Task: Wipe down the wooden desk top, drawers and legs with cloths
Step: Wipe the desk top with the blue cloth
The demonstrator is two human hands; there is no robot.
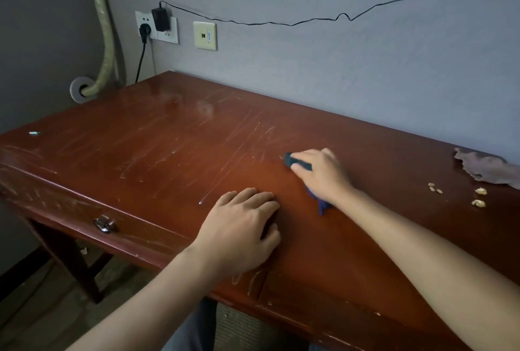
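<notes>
The red-brown wooden desk top (168, 148) is scratched and fills the middle of the view. My right hand (320, 173) presses a dark blue cloth (298, 163) onto the top, fingers curled over its front edge; a tail of the cloth shows under my wrist. My left hand (242, 226) rests on the top near the front edge, palm down, fingers loosely bent, holding nothing. The left drawer front has a metal pull (104, 224). One desk leg (70, 260) shows below it.
A brownish cloth (486, 169) lies at the far right of the top, with several pale crumbs (478, 197) in front of it. Sockets with a black adapter (160, 19), a cable and a padded pipe (105, 26) are on the wall behind.
</notes>
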